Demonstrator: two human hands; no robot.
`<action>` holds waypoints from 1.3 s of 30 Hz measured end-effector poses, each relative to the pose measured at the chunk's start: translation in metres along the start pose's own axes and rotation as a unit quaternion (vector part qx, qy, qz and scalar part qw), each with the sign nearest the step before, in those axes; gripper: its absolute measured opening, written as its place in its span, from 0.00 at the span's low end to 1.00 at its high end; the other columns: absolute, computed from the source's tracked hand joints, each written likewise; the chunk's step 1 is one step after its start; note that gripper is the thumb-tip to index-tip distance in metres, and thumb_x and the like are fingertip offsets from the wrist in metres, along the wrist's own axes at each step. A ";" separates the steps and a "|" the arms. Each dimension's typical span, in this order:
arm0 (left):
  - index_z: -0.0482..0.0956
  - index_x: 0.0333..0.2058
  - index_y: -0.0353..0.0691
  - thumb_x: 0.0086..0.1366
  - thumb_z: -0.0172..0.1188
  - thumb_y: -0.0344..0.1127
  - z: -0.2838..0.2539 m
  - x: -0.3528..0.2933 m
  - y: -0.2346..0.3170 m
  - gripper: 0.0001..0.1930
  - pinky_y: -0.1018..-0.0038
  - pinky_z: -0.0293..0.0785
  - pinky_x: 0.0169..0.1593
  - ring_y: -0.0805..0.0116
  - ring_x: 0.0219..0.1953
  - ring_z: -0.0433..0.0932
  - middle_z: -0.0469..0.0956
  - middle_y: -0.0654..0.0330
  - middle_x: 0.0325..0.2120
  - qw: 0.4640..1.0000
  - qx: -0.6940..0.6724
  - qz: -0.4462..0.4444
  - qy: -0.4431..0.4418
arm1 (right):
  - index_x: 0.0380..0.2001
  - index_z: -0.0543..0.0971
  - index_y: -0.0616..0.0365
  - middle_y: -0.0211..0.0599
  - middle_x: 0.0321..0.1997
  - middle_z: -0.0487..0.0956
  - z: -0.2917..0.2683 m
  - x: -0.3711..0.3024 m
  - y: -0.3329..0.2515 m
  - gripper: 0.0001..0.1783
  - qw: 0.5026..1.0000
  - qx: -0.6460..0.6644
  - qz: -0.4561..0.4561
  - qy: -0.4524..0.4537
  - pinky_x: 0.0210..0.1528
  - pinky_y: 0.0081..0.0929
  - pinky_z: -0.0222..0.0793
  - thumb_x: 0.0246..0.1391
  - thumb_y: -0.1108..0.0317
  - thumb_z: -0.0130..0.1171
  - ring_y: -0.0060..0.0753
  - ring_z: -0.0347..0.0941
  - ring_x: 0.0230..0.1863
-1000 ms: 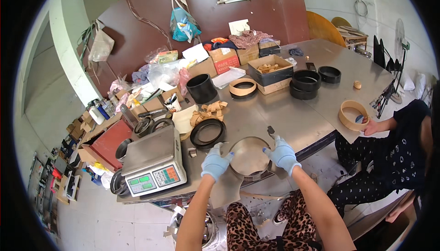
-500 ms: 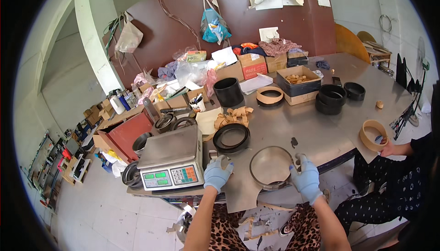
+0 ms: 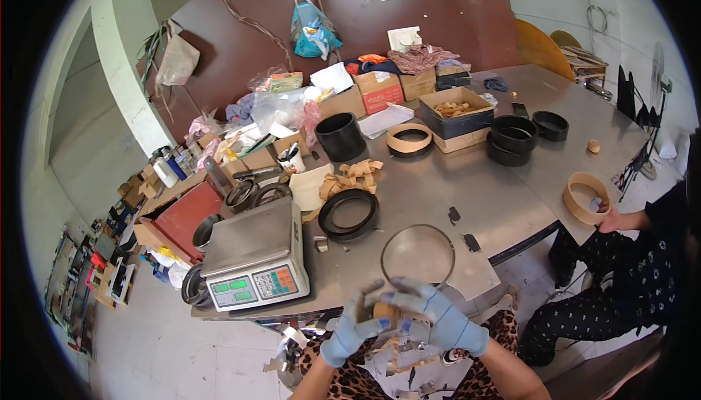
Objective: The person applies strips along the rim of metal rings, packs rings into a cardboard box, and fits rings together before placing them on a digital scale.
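Note:
My left hand (image 3: 353,329) and my right hand (image 3: 441,318), both in pale blue gloves, meet above the table's near edge. Their curled fingers close round a small tan roll of strip (image 3: 387,315) from either side, partly covering it. Just beyond them, a thin metal ring (image 3: 382,255) lies flat on the steel table. Two small dark flat pieces sit to its right, and a small metal block (image 3: 321,244) is to its left.
A digital scale (image 3: 255,254) stands at the left near edge. Beyond lie a black ring (image 3: 350,214), tan strips (image 3: 349,179), a black cylinder (image 3: 339,137) and a box of tan pieces (image 3: 456,119). At right, another person's hand (image 3: 612,220) holds a tan ring (image 3: 586,197).
My hands have left the sides of the metal ring and come together nearer me, now round the tan roll. A second dark piece shows beside the ring. The view has shifted slightly.

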State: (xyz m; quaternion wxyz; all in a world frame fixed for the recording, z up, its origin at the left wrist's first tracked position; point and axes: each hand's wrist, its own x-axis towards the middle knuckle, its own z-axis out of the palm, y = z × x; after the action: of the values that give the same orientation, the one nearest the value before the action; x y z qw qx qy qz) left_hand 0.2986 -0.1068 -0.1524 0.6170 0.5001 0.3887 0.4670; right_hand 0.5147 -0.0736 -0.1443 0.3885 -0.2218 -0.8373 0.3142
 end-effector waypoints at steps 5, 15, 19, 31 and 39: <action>0.46 0.66 0.40 0.51 0.72 0.30 0.012 -0.007 -0.023 0.51 0.73 0.74 0.48 0.69 0.48 0.74 0.69 0.48 0.52 0.990 0.083 -0.075 -0.087 | 0.59 0.71 0.50 0.49 0.59 0.70 0.010 -0.039 0.014 0.22 0.992 0.065 0.104 0.028 0.59 0.38 0.65 0.62 0.60 0.52 0.49 0.68 0.58; 0.64 0.59 0.41 0.47 0.76 0.43 0.047 0.016 -0.015 0.43 0.82 0.73 0.36 0.77 0.28 0.73 0.78 0.61 0.32 0.908 0.410 -0.072 -0.048 | 0.59 0.67 0.62 0.45 0.56 0.73 0.023 -0.111 0.045 0.27 0.847 0.434 0.305 0.040 0.58 0.32 0.69 0.58 0.65 0.59 0.38 0.72 0.54; 0.77 0.46 0.36 0.53 0.70 0.45 0.007 0.054 0.000 0.25 0.74 0.74 0.37 0.69 0.29 0.76 0.79 0.58 0.33 0.903 0.423 0.035 0.067 | 0.59 0.63 0.65 0.49 0.50 0.74 -0.023 -0.088 0.030 0.34 0.726 0.585 0.304 0.197 0.53 0.42 0.74 0.53 0.63 0.61 0.44 0.73 0.53; 0.72 0.52 0.39 0.51 0.61 0.41 -0.045 0.167 -0.028 0.28 0.64 0.67 0.57 0.51 0.55 0.72 0.73 0.47 0.51 0.778 0.613 -0.075 0.112 | 0.56 0.68 0.62 0.45 0.50 0.73 -0.055 0.072 0.220 0.26 0.831 0.448 0.253 0.214 0.52 0.35 0.73 0.57 0.61 0.56 0.40 0.75 0.47; 0.72 0.50 0.38 0.52 0.59 0.39 -0.052 0.154 -0.031 0.26 0.63 0.68 0.55 0.49 0.53 0.72 0.74 0.47 0.49 0.804 0.576 -0.092 0.112 | 0.56 0.67 0.64 0.46 0.48 0.75 -0.044 0.082 0.240 0.27 0.769 0.565 0.268 0.132 0.51 0.40 0.74 0.56 0.62 0.58 0.44 0.75 0.47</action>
State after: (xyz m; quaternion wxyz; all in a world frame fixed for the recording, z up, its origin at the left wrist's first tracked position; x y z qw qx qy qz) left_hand 0.2950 0.0528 -0.1953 0.2074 0.6698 0.6968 0.1511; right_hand 0.5314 0.1613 -0.2480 0.4507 -0.2174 -0.3552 0.7896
